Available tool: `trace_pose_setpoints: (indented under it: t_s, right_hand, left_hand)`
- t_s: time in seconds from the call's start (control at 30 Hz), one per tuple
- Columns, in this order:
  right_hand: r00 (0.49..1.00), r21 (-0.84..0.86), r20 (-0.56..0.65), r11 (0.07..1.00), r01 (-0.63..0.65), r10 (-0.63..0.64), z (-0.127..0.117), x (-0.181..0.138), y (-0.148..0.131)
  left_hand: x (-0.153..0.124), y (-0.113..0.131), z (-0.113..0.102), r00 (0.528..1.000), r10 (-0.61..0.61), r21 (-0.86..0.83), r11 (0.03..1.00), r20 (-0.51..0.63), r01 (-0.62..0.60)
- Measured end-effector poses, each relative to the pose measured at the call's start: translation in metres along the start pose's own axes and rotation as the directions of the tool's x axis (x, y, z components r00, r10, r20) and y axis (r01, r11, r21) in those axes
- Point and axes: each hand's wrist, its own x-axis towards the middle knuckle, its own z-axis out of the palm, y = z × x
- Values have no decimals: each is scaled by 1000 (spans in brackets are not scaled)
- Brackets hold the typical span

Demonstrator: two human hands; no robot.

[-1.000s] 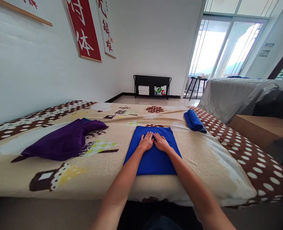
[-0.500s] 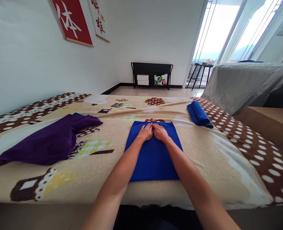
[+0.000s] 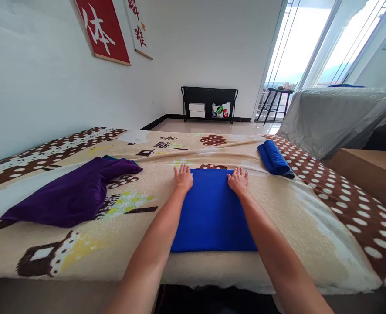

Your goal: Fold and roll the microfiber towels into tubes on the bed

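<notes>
A folded blue towel (image 3: pixel 212 209) lies flat on the patterned blanket (image 3: pixel 140 231) in front of me. My left hand (image 3: pixel 183 178) rests palm down on the towel's far left corner with fingers stretched out. At the far right corner my right hand (image 3: pixel 238 179) lies flat the same way, fingers apart. Neither hand holds anything. A rolled blue towel (image 3: pixel 274 159) sits further back to the right, apart from my hands.
A crumpled purple cloth (image 3: pixel 72 192) lies on the blanket at the left. A covered grey couch (image 3: pixel 336 113) and a brown box (image 3: pixel 369 170) stand at the right. A black shelf (image 3: pixel 209 104) stands against the far wall.
My hands have slid apart from the middle of the towel's far edge out to its two far corners.
</notes>
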Motion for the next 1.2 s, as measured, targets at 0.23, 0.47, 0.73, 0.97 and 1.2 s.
trace_pose_setpoints:
  t_s: [0.23,0.47,0.73,0.97,1.2]
  right_hand:
    - [977,50,-5,976,212,-212,13,-39,-49]
    - [983,62,-19,981,185,-184,12,-51,-45]
    - [988,83,-34,985,152,-150,16,-61,-45]
    - [993,97,-57,990,105,-99,2,-69,-10]
    - [953,100,-86,949,300,-292,-1,-84,-29]
  left_hand:
    - [-33,60,16,965,261,-84,962,24,-258]
    - [-43,59,14,979,201,-102,975,16,-198]
    - [-57,57,15,975,218,-63,975,47,-215]
    - [-65,19,3,989,143,-47,989,36,-141]
    - [-79,50,8,993,111,-52,992,-38,-113]
